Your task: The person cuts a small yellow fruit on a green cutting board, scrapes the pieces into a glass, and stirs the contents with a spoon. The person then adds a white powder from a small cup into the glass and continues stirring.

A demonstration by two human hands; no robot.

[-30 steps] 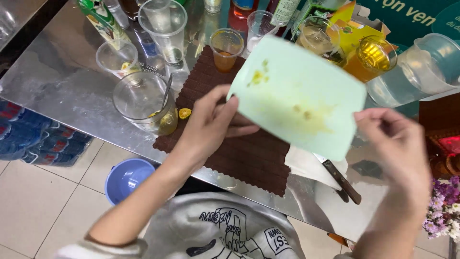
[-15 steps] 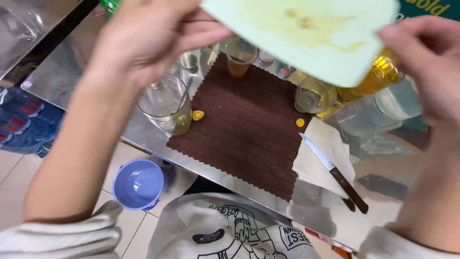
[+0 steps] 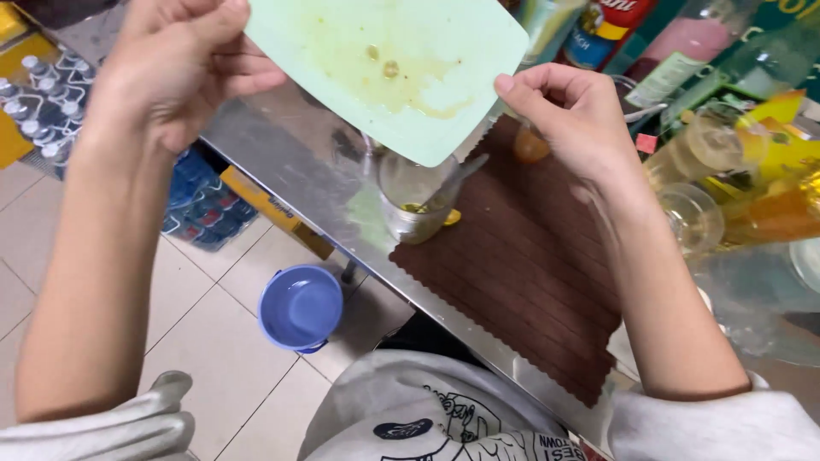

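I hold a pale green cutting board (image 3: 389,72) up with both hands, its face smeared with yellowish juice and a few seeds. My left hand (image 3: 175,64) grips its left edge and my right hand (image 3: 568,111) grips its right edge. The board's lower corner hangs tilted just above a clear glass (image 3: 416,201) that holds yellow pulp and a spoon. The glass stands on the steel counter (image 3: 290,154) at the edge of a brown mat (image 3: 530,265).
Bottles, glasses and cartons (image 3: 726,145) crowd the counter's far right. A small orange glass (image 3: 531,145) stands behind my right hand. On the tiled floor sit a blue plastic bowl (image 3: 301,307) and packs of water bottles (image 3: 201,201).
Both hands have lifted the cutting board off the mat and carried it left, tilting it over the glass. My view has swung left with it.
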